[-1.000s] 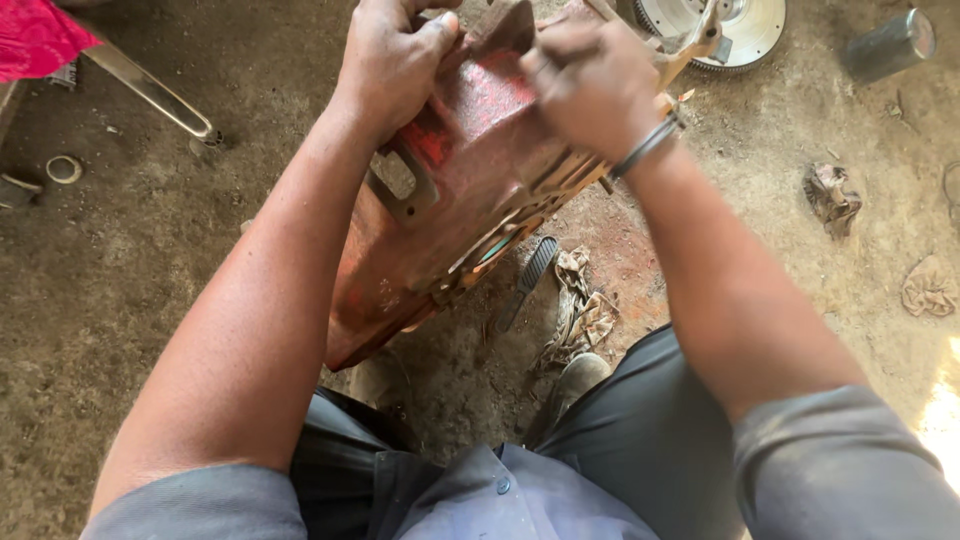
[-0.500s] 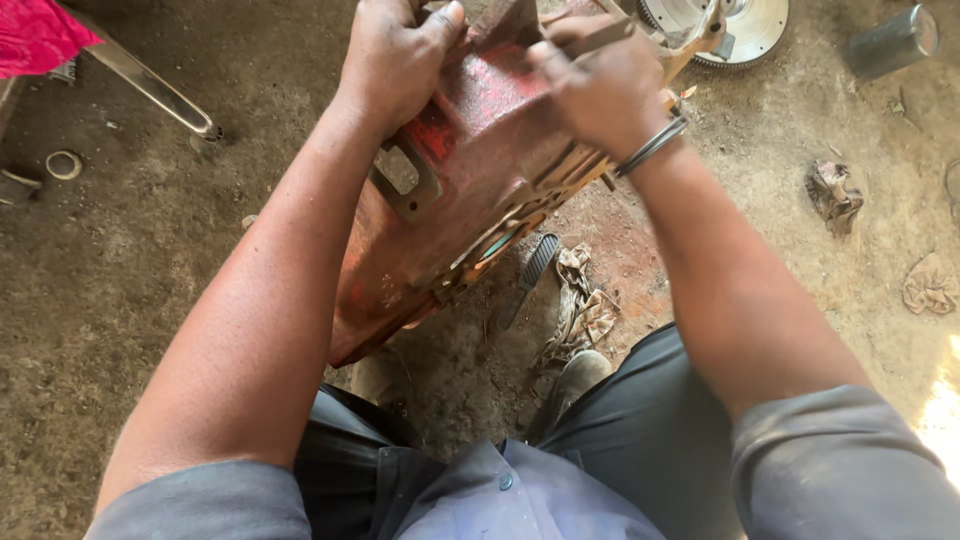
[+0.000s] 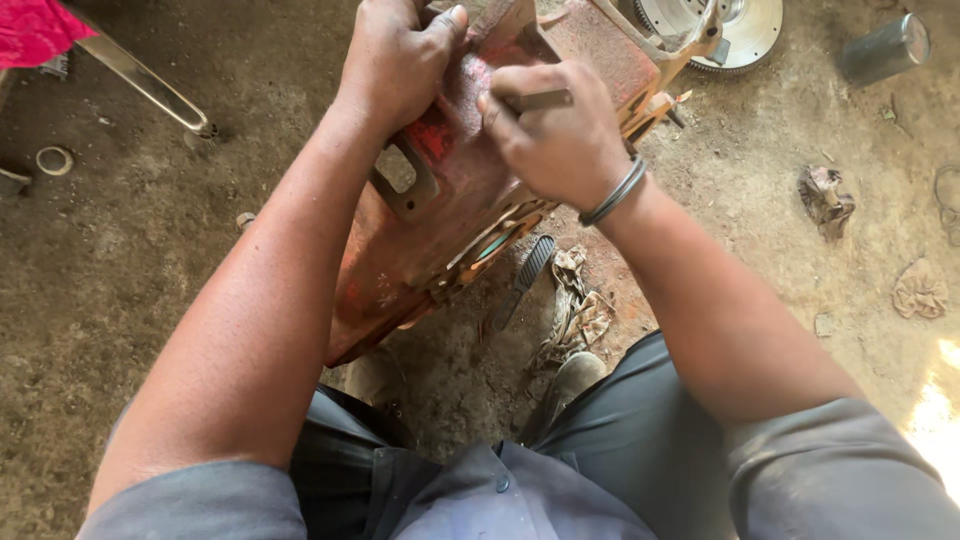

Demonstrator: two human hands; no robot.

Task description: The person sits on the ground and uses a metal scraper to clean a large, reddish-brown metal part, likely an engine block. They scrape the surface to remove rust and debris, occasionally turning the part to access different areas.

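Note:
A large rusty red metal housing [image 3: 430, 240] leans tilted on the dirt floor between my knees. My left hand [image 3: 395, 60] grips its upper edge, thumb pressed on the top face. My right hand [image 3: 560, 135] is closed around a short flat metal tool [image 3: 540, 100], whose tip rests on the worn pinkish patch of the housing next to my left thumb. A dark bangle [image 3: 615, 193] sits on my right wrist.
A toothed flywheel disc [image 3: 745, 30] lies on the ground beyond the housing. A grey metal cylinder [image 3: 885, 48] lies at the upper right, crumpled rags [image 3: 825, 195] on the right, a metal bar [image 3: 140, 80] and pink cloth [image 3: 35, 30] at the upper left, a ring [image 3: 52, 160] on the left.
My right hand has slid down and left across the housing's face with the tool, closer to my left thumb. My left hand keeps its grip.

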